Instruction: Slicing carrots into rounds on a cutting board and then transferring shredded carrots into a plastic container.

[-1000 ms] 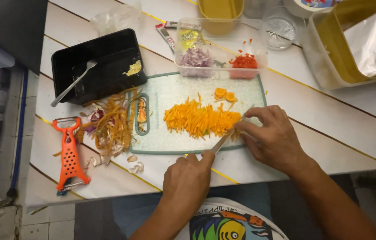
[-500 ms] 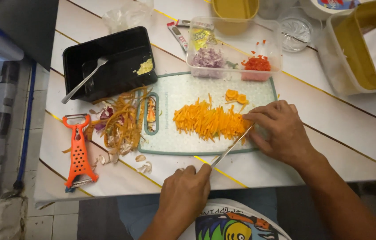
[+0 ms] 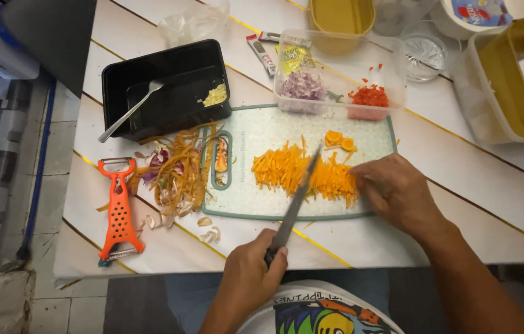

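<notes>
Fingers of the left hand are clamping a long steel knife; right hand fingers, together, are pressing shredded orange carrot strips on the pale cutting board.

What we see around the work area

At the left we see an orange peeler beside vegetable peels; above them a black tray with a fork; at upper centre a clear container.

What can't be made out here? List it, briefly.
- Handle of the knife: head view, wrapped inside the left hand.
- Fingertips of the right hand: head view, curled under against the carrot strips.
- Large tub: head view, cut off by the right edge.
- Inside of the black tray: head view, too dark.
</notes>
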